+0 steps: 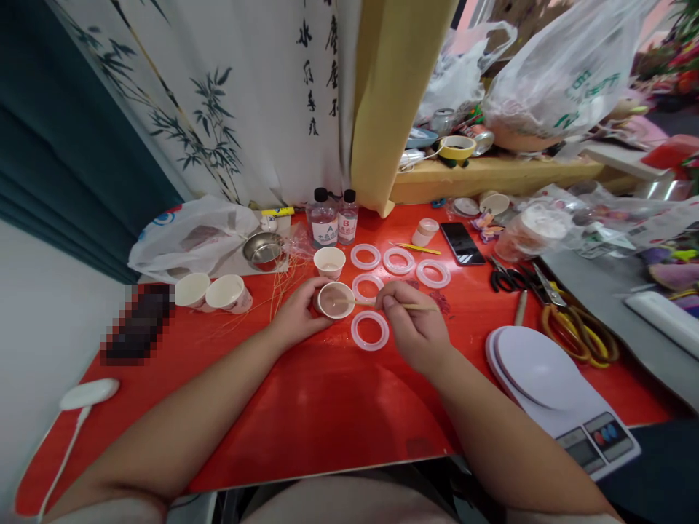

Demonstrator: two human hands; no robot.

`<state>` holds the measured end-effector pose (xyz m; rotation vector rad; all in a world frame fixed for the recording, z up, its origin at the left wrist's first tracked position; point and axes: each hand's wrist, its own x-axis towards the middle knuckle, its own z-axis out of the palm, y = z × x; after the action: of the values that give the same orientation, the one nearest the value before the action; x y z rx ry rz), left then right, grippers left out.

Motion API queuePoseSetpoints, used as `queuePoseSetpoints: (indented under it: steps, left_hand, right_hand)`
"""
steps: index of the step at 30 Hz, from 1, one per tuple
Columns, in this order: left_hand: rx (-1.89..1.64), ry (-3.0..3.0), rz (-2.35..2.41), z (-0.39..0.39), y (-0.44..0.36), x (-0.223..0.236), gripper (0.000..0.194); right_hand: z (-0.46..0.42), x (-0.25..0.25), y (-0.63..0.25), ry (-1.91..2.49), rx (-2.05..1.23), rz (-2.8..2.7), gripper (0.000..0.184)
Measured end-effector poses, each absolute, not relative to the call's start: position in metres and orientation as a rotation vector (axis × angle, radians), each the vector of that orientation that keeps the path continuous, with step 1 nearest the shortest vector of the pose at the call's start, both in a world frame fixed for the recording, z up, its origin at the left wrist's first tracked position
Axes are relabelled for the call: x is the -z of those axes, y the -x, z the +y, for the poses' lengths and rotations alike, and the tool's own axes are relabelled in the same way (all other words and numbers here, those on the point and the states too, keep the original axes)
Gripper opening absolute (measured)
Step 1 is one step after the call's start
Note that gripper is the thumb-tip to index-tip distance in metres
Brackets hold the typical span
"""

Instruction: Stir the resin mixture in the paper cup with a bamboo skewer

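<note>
My left hand (298, 314) is wrapped round a small paper cup (335, 300) of pale liquid on the red table (328, 407). My right hand (415, 327) pinches a thin wooden stick (382, 303) whose tip dips into that cup. A white ring mold (370, 330) lies just in front of the cup, between my hands. Several more ring molds (399, 260) lie behind. Another paper cup (329, 262) stands behind the held one.
Two bottles labelled A (323, 218) and B (347, 217) stand at the back by the curtain. A steel bowl (263, 250), two tipped cups (212, 291), a phone (461, 242), scissors (513, 279) and a kitchen scale (557, 397) surround the work spot. Bags crowd the right shelf.
</note>
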<state>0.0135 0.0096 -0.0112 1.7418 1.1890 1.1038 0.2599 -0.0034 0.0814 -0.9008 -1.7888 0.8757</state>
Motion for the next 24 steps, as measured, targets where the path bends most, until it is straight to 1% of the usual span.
queuePoseSetpoints:
  steps: [2, 5, 10, 14, 17, 20, 24]
  left_hand:
    - [-1.112, -1.729, 1.182, 0.0095, -0.0138, 0.0113, 0.065]
    - [-1.119, -1.729, 1.191, 0.0095, -0.0143, 0.0117, 0.067]
    - [-1.116, -1.718, 1.18, 0.0097, -0.0148, 0.0114, 0.066]
    - [-1.115, -1.732, 1.179, 0.0098, -0.0145, 0.0111, 0.066]
    - [-1.118, -1.751, 1.184, 0.0098, -0.0142, 0.0114, 0.067]
    - [-1.119, -1.754, 1.188, 0.0097, -0.0141, 0.011, 0.065]
    - [-1.116, -1.77, 1.189, 0.0098, -0.0134, 0.0106, 0.065]
  right_hand:
    - [-0.0034, -0.0815, -0.2599, 0.876, -0.93, -1.783, 0.021]
    - [-0.0029, -0.0816, -0.2603, 0.885, -0.874, -1.787, 0.018]
    - [-0.0021, -0.0811, -0.2617, 0.932, -0.965, -1.774, 0.022]
    - [-0.003, -0.0805, -0.2621, 0.948, -0.922, -1.785, 0.019]
    - [-0.0034, -0.081, -0.2614, 0.964, -1.003, -1.734, 0.022]
    - [-0.0028, -0.0814, -0.2606, 0.987, -0.972, -1.686, 0.019]
    - [-0.0014, -0.0798, -0.2599, 0.974, -1.007, -1.678, 0.02]
